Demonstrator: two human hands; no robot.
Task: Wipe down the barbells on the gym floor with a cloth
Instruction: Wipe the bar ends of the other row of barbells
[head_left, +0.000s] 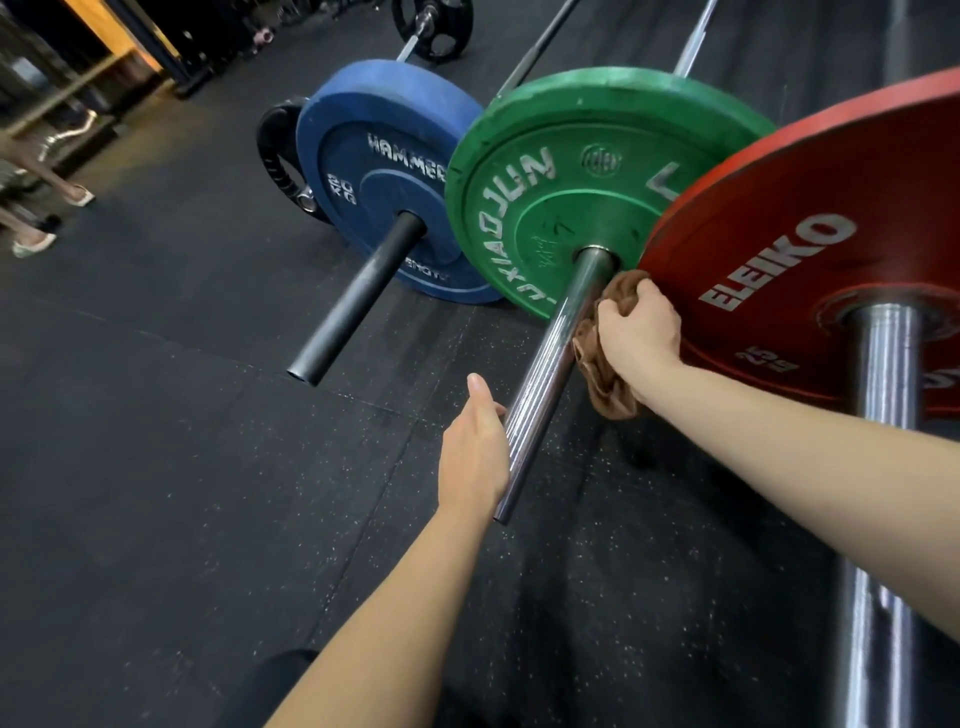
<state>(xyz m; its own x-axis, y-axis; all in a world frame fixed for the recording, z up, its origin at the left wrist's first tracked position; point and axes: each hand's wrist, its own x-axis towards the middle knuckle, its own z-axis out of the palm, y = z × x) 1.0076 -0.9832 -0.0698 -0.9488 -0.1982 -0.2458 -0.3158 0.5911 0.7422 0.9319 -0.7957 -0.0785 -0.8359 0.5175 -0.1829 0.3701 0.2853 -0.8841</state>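
My right hand (639, 332) has its fingers curled tight round the brown cloth (605, 374), bunched into a wad so there is some bulk to press with; the cloth sits against the right side of the chrome sleeve (550, 364), close up by the hub of the green plate (545, 171), with a loose tail hanging below my wrist; I judge this is the wiping of that sleeve, starting at the plate end so the stroke can run out toward the free tip; my left hand (475, 447) lies along the sleeve's left side near that tip, thumb straight and pointing up the bar, most likely to steady it against rolling; the other fingers pass behind the metal, so I cannot tell whether they wrap it or only touch it; the red plate (831, 234) stands just beside my right knuckles, leaving little room; the blue plate (374, 171) and its black sleeve (358, 301) wait further left on the rubber floor (156, 415)
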